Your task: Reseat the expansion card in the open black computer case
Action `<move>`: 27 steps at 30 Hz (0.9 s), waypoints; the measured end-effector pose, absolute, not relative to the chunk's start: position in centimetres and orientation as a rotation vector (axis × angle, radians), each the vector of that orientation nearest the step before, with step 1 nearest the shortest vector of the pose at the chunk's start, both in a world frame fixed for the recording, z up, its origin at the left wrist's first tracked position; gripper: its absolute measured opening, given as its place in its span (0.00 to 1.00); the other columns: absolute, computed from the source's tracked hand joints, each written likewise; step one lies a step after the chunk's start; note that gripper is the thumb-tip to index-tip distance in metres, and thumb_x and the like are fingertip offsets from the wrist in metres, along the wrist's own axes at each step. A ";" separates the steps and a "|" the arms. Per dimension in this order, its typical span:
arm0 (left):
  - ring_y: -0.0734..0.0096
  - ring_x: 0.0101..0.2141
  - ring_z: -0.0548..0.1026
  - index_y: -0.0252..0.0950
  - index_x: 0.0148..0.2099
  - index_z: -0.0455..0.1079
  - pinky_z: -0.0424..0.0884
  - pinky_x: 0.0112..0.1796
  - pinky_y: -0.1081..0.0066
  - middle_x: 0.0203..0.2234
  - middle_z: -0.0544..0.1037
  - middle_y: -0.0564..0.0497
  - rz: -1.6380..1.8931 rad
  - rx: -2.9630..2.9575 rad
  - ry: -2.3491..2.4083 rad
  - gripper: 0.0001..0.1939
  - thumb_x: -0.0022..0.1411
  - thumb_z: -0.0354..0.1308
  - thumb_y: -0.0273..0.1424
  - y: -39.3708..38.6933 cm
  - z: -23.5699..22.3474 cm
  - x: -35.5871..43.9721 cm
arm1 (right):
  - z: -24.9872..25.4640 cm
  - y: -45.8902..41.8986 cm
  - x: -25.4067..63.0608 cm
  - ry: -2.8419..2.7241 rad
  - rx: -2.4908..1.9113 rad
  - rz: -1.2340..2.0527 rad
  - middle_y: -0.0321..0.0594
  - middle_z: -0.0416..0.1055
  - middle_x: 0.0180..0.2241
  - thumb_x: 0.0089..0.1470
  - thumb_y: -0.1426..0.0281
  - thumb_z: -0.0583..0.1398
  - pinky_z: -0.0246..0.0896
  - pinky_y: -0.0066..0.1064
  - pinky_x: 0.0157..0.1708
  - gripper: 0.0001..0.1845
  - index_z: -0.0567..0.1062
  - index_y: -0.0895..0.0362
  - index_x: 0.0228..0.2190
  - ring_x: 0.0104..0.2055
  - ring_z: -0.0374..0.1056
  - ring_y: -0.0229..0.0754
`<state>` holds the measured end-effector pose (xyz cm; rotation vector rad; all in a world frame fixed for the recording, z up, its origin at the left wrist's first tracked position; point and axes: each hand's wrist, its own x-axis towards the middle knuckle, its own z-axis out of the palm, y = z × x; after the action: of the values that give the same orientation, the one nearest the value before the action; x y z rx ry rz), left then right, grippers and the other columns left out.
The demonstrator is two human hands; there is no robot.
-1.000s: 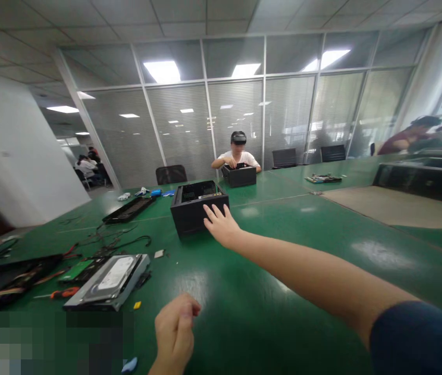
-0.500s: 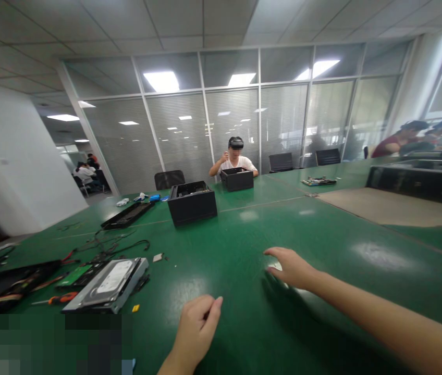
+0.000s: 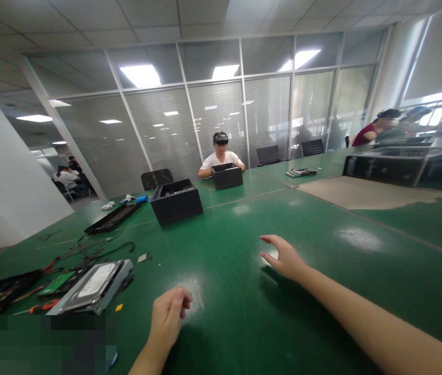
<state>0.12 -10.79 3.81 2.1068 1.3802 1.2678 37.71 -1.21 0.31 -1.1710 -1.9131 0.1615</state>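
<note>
My left hand (image 3: 167, 313) is held above the green table (image 3: 221, 229), its fingers curled in loosely and nothing visible in them. Farther right and forward, my right hand (image 3: 286, 258) hangs over the tabletop with thumb and forefinger spread; nothing is between them. Nearest to my left hand, off to its left, lies a silver hard drive (image 3: 94, 286) with a white label. A small yellow piece (image 3: 119, 308) rests beside the drive. An orange-handled screwdriver (image 3: 41, 307) lies partly hidden by the drive.
Two black computer cases (image 3: 177, 202) (image 3: 226, 176) stand ahead; a person (image 3: 221, 155) sits behind the farther one. Cables (image 3: 99, 250) and a black tray (image 3: 112, 219) lie left. At right, a large case (image 3: 401, 166) stands by a brown sheet (image 3: 361, 192), with people beyond.
My view has turned a little to the right, so the table's things sit farther left. The person opposite has lowered a raised hand. My left hand stays curled, my right spread.
</note>
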 end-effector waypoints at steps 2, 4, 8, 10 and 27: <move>0.73 0.18 0.70 0.34 0.27 0.73 0.66 0.22 0.75 0.17 0.73 0.52 1.280 2.079 1.377 0.26 0.70 0.42 0.40 -10.6 3.7 -0.3 | 1.0 -1.5 37.3 -1.941 -1.172 0.075 0.48 0.69 0.54 0.56 0.63 0.61 0.59 0.45 0.57 0.28 0.66 0.56 0.57 0.56 0.64 0.48; 0.73 0.18 0.70 0.34 0.28 0.73 0.66 0.23 0.75 0.18 0.73 0.52 1.271 2.058 1.395 0.25 0.70 0.43 0.40 -10.6 3.7 -0.4 | 2.3 -1.6 36.9 -1.943 -1.172 -0.037 0.49 0.68 0.55 0.56 0.62 0.61 0.57 0.46 0.58 0.29 0.66 0.55 0.57 0.58 0.62 0.50; 0.74 0.18 0.70 0.35 0.26 0.72 0.66 0.24 0.75 0.17 0.72 0.53 1.199 2.106 1.434 0.25 0.70 0.44 0.40 -10.8 3.7 0.1 | 6.9 0.2 36.8 -1.966 -1.161 -0.261 0.51 0.66 0.57 0.57 0.59 0.60 0.56 0.46 0.57 0.31 0.64 0.56 0.59 0.59 0.61 0.52; 0.74 0.19 0.70 0.35 0.25 0.71 0.65 0.25 0.75 0.16 0.72 0.54 1.165 2.148 1.429 0.25 0.70 0.44 0.40 -10.9 3.8 0.5 | 9.1 2.0 36.9 -2.032 -1.166 -0.375 0.52 0.63 0.60 0.58 0.57 0.60 0.52 0.47 0.59 0.34 0.61 0.57 0.61 0.62 0.57 0.53; 0.71 0.20 0.71 0.35 0.31 0.71 0.65 0.27 0.73 0.20 0.72 0.55 1.082 1.955 1.449 0.22 0.69 0.47 0.44 -10.4 4.0 1.5 | 12.1 -7.8 34.9 -2.389 -1.293 -0.294 0.48 0.75 0.41 0.58 0.53 0.61 0.53 0.44 0.49 0.22 0.73 0.57 0.44 0.45 0.68 0.52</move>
<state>1.46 -10.44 4.03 1.9552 1.4489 1.0821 34.88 -7.79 12.13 -1.2926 -2.3893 -0.2938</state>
